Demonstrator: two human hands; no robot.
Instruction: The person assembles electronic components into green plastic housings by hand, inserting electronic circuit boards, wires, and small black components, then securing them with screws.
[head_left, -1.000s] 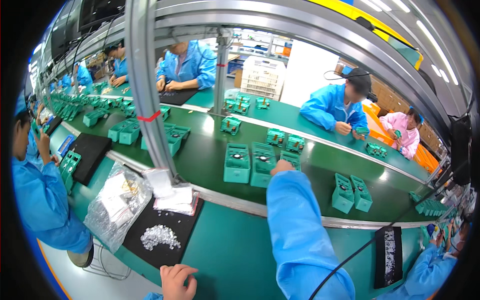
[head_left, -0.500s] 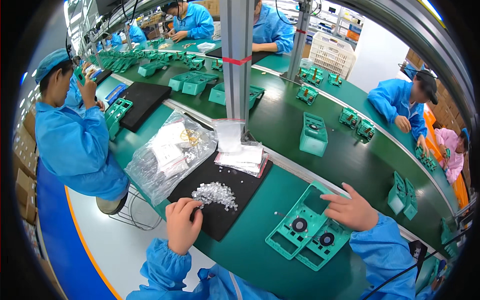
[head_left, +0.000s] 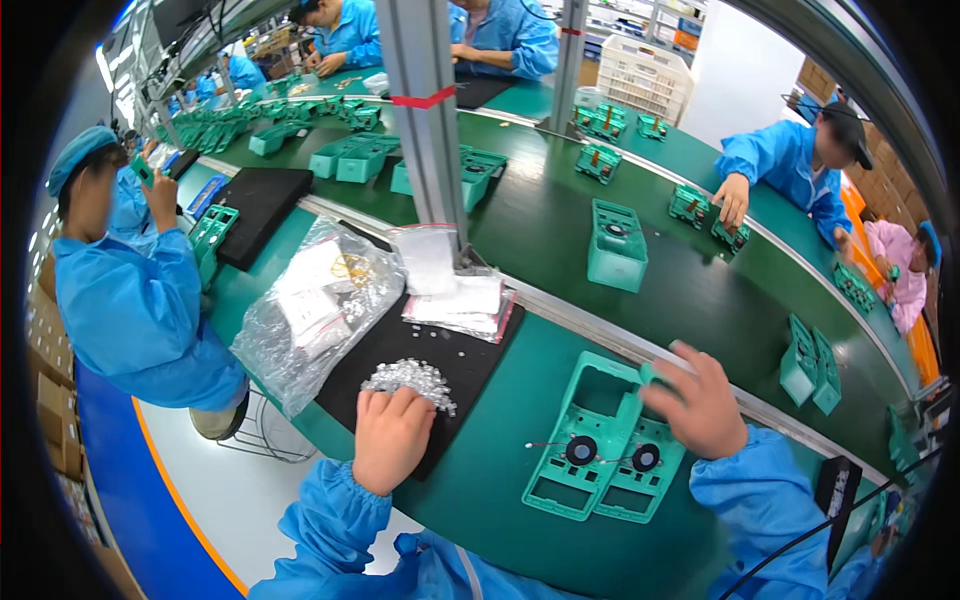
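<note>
My left hand (head_left: 393,437) is at the near edge of a pile of small clear pieces (head_left: 412,378) on a black foam mat (head_left: 470,370). Its fingers are curled down together; whatever lies under the fingertips is hidden. Two green plastic housings lie side by side on the green bench, the left housing (head_left: 588,426) touching the right housing (head_left: 655,433). Each carries a round black speaker, and a thin wire sticks out left of the left one. Over the upper part of the right housing hovers my right hand (head_left: 703,405), fingers apart, slightly blurred, seemingly holding nothing.
A clear plastic bag (head_left: 290,320) and white packets (head_left: 460,305) lie beyond the mat. A metal post (head_left: 418,120) rises behind them. The green conveyor (head_left: 540,240) carries more green housings (head_left: 617,250). One co-worker (head_left: 130,300) sits left; another (head_left: 790,170) reaches across from the right.
My left hand has moved right, onto the pile's near edge. The two housings have turned straighter and sit more evenly together. The co-worker at right now reaches to a green assembly.
</note>
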